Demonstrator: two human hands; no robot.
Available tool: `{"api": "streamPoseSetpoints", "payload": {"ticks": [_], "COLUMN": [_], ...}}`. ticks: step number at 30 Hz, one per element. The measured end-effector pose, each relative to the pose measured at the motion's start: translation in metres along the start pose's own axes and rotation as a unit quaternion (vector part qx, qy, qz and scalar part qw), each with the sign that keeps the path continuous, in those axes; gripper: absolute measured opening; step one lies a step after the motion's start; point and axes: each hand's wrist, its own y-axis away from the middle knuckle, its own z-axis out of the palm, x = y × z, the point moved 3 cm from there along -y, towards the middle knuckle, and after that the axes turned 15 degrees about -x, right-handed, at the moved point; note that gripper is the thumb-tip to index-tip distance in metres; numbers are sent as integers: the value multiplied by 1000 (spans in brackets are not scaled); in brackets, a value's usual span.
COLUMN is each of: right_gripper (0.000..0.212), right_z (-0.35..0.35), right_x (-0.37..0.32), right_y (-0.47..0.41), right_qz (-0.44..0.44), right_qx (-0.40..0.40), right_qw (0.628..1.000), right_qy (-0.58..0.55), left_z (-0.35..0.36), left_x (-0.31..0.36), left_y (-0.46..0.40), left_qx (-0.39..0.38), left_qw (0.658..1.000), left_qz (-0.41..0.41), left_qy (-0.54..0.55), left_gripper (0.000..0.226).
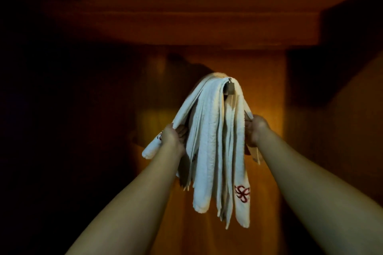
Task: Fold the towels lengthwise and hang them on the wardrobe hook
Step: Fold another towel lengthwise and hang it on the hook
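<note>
Dim wardrobe interior, orange-brown wood lit from the front; far left in near-total dark, nothing readable there. Left hand [173, 135] raised, fingers curled round the left-hand fall of the towels [215, 141], gripping a folded strip whose end, marked with a red embroidered motif, sticks out below and left of the fist. Centre: the white towels, folded into long narrow strips, are draped over the wardrobe hook [229, 87], a small metal peg with a ball tip on a square plate fixed to the back panel [267, 97]; several strips hang straight down between the forearms, one bearing a red flower-like emblem near its lower end. Right hand [255, 130] up at the right-hand edge of the bundle, fingers closed on cloth that falls behind the hand; exactly how much cloth is pinched cannot be told. Step in hand, by my reading: the hanging itself, both hands settling or evening the load on the hook. Next move likely calls for balancing the falls either side so the bundle does not slide off the short peg, then letting go gently. Above, an overhanging shelf [186, 27] crowds the headroom; right side dark panel, no obstruction seen.
</note>
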Motion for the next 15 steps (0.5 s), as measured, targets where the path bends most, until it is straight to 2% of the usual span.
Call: {"api": "streamPoseSetpoints", "payload": {"ticks": [4, 6, 7, 11, 13, 15], "right_gripper": [36, 31, 29, 49, 48, 49], "right_z": [18, 25, 28, 0, -22, -37], "right_x": [16, 21, 22, 41, 56, 72], "right_y": [17, 17, 21, 21, 24, 26], "right_qz": [38, 18, 14, 99, 137, 178], "right_qx": [-11, -33, -28, 21, 51, 47], "right_qw": [999, 999, 999, 994, 986, 978], "right_qy": [0, -34, -17, 42, 77, 97], "left_z": [7, 15, 18, 4, -11, -20], "left_x": [-31, -40, -41, -44, -49, -57], "left_y": [14, 20, 23, 29, 33, 49], "left_qx": [12, 17, 24, 72, 100, 119], "left_qw": [999, 999, 999, 995, 989, 982], "left_qz": [-27, -33, -35, -70, -97, -131], "left_qy": [24, 24, 16, -30, -48, -69], "left_gripper": [43, 41, 41, 47, 50, 46]}}
